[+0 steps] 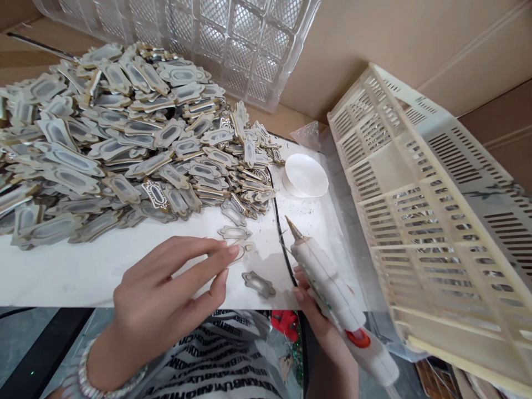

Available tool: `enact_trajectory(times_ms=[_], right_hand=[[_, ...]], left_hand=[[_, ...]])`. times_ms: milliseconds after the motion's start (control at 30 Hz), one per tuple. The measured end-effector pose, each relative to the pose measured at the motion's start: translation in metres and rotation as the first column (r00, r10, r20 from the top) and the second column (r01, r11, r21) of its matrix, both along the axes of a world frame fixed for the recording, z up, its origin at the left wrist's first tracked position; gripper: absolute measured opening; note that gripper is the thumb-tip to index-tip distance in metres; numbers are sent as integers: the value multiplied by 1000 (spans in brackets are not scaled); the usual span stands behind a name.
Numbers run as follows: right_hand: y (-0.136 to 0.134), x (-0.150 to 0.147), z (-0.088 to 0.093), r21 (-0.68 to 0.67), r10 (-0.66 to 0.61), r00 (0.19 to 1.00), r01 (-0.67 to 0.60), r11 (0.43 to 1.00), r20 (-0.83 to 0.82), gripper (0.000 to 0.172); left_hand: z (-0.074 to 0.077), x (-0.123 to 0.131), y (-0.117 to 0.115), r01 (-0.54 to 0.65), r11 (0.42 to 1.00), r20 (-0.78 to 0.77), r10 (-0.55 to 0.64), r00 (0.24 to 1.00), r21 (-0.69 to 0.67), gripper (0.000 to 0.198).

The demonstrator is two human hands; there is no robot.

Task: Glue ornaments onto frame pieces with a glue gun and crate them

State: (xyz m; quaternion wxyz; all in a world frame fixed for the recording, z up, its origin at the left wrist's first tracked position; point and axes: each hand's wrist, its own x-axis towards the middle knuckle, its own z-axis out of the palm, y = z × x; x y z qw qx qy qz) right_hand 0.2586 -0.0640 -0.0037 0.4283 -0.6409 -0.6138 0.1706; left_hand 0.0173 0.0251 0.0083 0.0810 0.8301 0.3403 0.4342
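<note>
My left hand (174, 282) is over the white tabletop, its fingers closed at the near end of a small scalloped metal frame plate (248, 247). The fingertips partly cover that plate. Wrapped around the body of a white handheld tool (328, 282), my right hand (313, 313) is mostly hidden behind it. The tool has a pointed brass-coloured tip (293, 227) and a red-ringed part; its tip points up and left. One loose plate (258, 284) lies just right of my left fingers, and another plate (233, 233) lies just beyond them.
A large heap of similar plates (124, 133) covers the table's left and back. Behind stands a clear compartmented plastic tray (245, 50). A white bowl (305, 176) sits at the back right, beside a cream slatted crate (386, 166). A black cord (279, 221) crosses the tabletop.
</note>
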Motion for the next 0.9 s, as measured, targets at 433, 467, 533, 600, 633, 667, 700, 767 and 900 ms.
enact_trajectory(times_ms=[433, 467, 533, 600, 633, 667, 700, 767, 900], right_hand=[[36, -25, 25, -231, 136, 897, -251, 940, -420, 56], [37, -25, 25, -227, 141, 889, -260, 938, -436, 58], [36, -25, 22, -224, 149, 877, -276, 935, -457, 61], [34, -24, 18, -238, 145, 875, -279, 930, -461, 65], [33, -24, 16, -246, 146, 876, -284, 927, -460, 68], [32, -23, 15, -261, 149, 877, -292, 920, -457, 71], [32, -23, 14, -272, 155, 876, -304, 913, -457, 74], [33, -23, 14, -275, 172, 861, -333, 902, -479, 76], [39, -25, 20, -200, 220, 796, -390, 899, -564, 61]], left_hand=[[-7, 15, -19, 250, 869, 454, -33, 890, -426, 32], [-6, 17, -19, 261, 866, 469, -35, 883, -426, 33], [-6, 19, -20, 279, 858, 498, -32, 866, -430, 35], [-5, 21, -21, 297, 847, 524, -26, 851, -440, 36], [-5, 22, -22, 304, 844, 533, -25, 846, -442, 36], [-5, 22, -22, 311, 841, 542, -26, 840, -442, 35], [-5, 23, -23, 319, 839, 551, -28, 834, -440, 35], [-6, 25, -23, 339, 831, 583, -22, 812, -441, 36], [-8, 28, -21, 486, 719, 706, 9, 708, -497, 36]])
